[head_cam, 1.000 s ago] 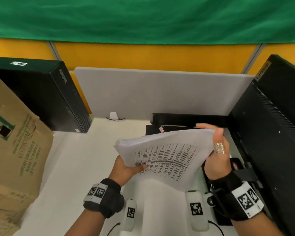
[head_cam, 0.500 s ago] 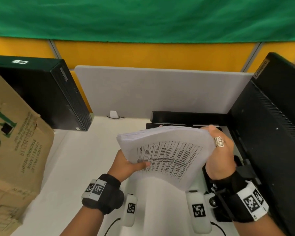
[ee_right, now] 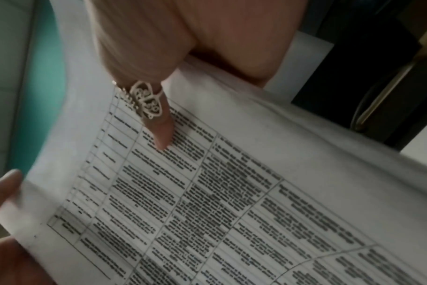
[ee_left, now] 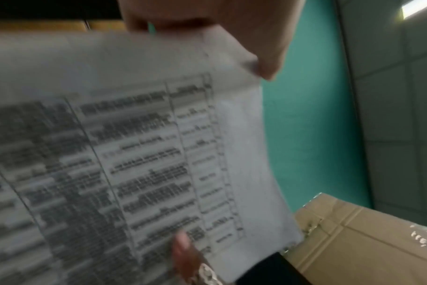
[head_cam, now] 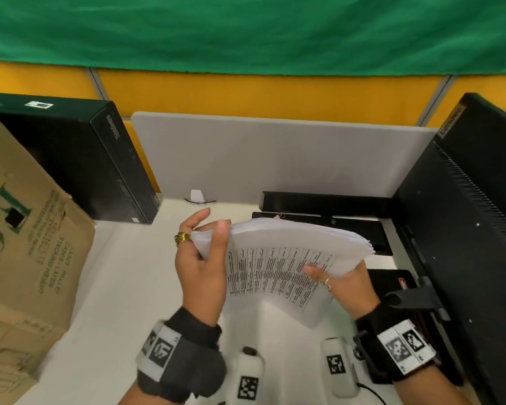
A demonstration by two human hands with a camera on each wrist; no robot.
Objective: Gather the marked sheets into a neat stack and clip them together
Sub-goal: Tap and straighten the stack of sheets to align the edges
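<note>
Sheet stack (head_cam: pixel 289 252) was held in the air above the desk (head_cam: pixel 129 287), printed table facing up, edges fanned at right. L hand (head_cam: pixel 200 267) gripped the left end, thumb on top. R hand (head_cam: pixel 343 285) held the right end from below, thumb pressing the top page. Cardboard box (head_cam: pixel 21 244) sat at left.

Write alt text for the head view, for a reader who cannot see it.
Two hands hold a bowed stack of printed sheets above a white desk: the left hand grips its left corner, the right hand its right edge. A cardboard box sits left, a black monitor right.
</note>
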